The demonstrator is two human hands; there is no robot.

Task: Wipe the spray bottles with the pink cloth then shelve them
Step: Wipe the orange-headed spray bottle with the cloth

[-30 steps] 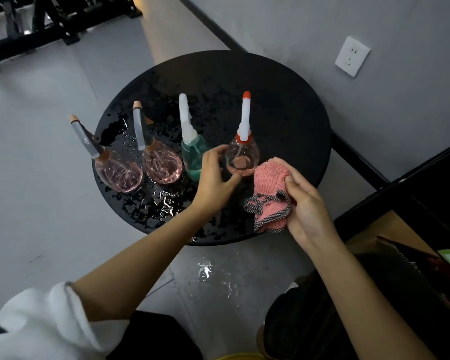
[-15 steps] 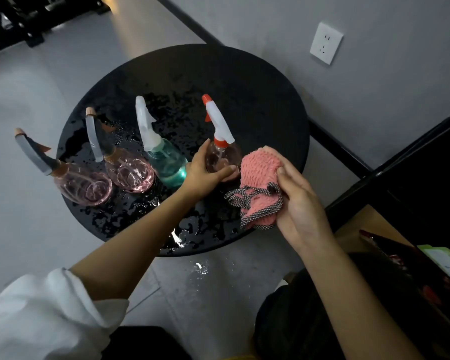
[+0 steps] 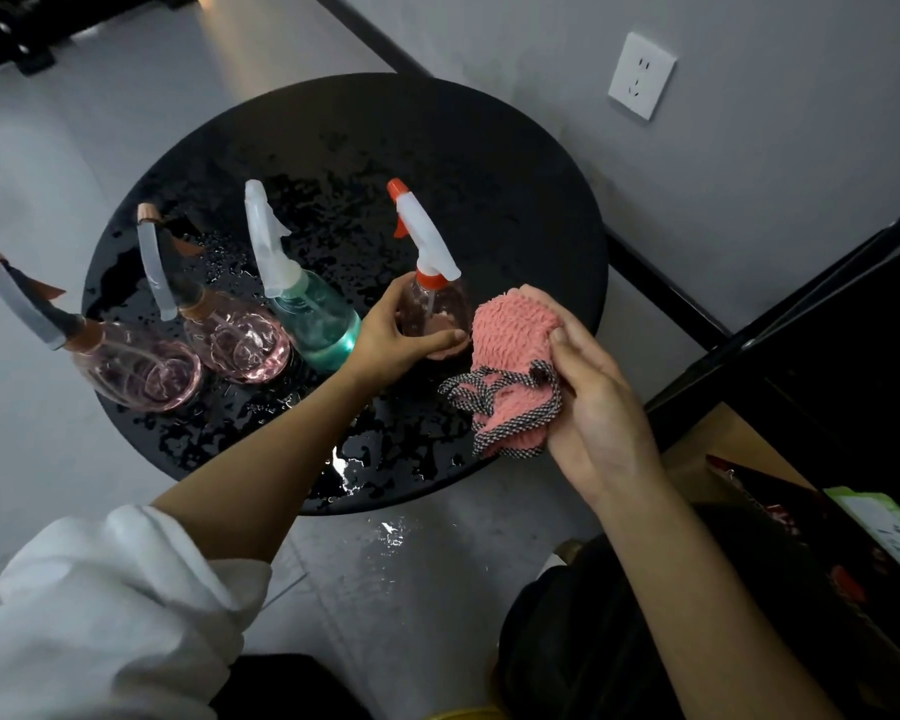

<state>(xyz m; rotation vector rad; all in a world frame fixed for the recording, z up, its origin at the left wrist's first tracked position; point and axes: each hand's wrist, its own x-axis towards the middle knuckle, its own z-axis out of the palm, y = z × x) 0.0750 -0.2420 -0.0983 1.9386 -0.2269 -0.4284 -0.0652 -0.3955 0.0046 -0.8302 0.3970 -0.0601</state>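
Her left hand [image 3: 393, 337] grips the orange-capped spray bottle [image 3: 434, 317] while the right hand [image 3: 596, 402] clutches the pink cloth [image 3: 510, 358] against its side.

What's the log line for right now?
left hand: holds orange-capped spray bottle | right hand: holds pink cloth against it | teal spray bottle: stands beside it | round black table: wet

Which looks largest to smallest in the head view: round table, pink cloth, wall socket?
1. round table
2. pink cloth
3. wall socket, farther away, so its real size beside the cloth is unsure.
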